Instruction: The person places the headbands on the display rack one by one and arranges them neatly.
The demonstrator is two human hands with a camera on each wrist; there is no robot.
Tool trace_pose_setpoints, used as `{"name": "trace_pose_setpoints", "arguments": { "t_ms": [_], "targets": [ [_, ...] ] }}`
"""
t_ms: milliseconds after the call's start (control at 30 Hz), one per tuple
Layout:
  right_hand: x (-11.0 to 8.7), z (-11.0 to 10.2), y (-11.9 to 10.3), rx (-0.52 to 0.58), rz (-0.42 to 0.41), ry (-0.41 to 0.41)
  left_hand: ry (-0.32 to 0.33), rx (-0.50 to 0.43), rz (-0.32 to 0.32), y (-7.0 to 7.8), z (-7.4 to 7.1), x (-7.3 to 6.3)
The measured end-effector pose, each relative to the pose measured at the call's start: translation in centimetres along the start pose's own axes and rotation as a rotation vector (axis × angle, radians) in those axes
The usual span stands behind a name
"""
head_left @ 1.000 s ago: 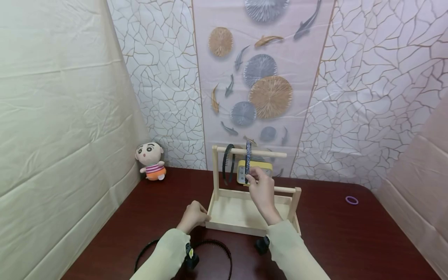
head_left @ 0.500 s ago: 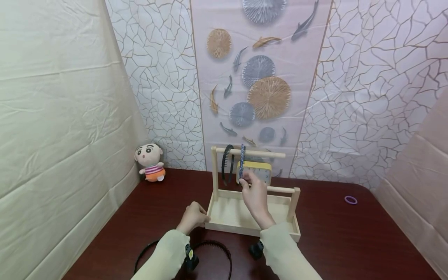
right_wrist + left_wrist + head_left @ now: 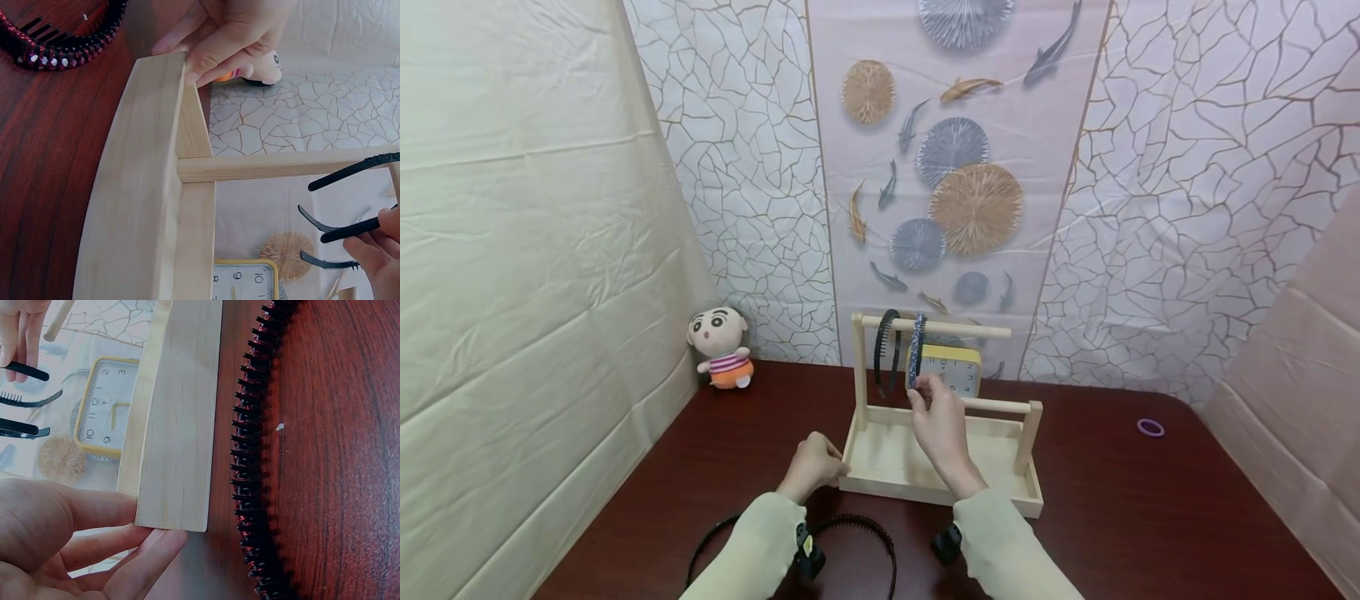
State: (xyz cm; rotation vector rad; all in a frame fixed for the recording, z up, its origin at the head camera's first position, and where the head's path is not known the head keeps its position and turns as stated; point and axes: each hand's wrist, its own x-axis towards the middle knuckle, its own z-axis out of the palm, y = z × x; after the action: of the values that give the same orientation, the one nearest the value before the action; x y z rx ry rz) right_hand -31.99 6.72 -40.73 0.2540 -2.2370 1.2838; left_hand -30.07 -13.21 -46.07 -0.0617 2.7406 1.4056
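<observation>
While the left hand (image 3: pixel 811 467) grips a rack (image 3: pixel 895 492), the right (image 3: pixel 942 427) pinches a headband (image 3: pixel 916 352).

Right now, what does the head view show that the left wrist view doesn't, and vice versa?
Of these two, only the head view shows the plush doll and purple ring; only the left wrist view shows red glints on the toothed headband and a white fleck on the table. Both show the yellow clock, the left hand pinching the rack and the right hand holding the blue headband.
</observation>
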Motion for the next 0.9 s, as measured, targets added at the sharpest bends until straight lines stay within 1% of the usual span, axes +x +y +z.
{"name": "trace_pose_setpoints", "arguments": {
  "t_ms": [200, 433, 633, 767, 900],
  "targets": [
    [0.0, 0.2, 0.1, 0.014, 0.011, -0.003, 0.008, 0.015, -0.010, 0.0, 0.0, 0.1],
    [0.0, 0.2, 0.2, 0.017, 0.021, -0.007, 0.006, 0.016, 0.002, -0.1, 0.1, 0.1],
    [-0.2, 0.3, 0.1, 0.054, 0.038, -0.001, 0.013, 0.027, 0.001, -0.2, 0.1, 0.1],
    [-0.6, -0.4, -0.2, 0.065, 0.050, 0.034, 0.009, 0.024, 0.004, -0.3, 0.0, 0.0],
    [-0.9, -1.7, -0.9, 0.068, 0.050, 0.070, 0.008, 0.026, 0.005, -0.2, -0.2, 0.1]
  ]
}}
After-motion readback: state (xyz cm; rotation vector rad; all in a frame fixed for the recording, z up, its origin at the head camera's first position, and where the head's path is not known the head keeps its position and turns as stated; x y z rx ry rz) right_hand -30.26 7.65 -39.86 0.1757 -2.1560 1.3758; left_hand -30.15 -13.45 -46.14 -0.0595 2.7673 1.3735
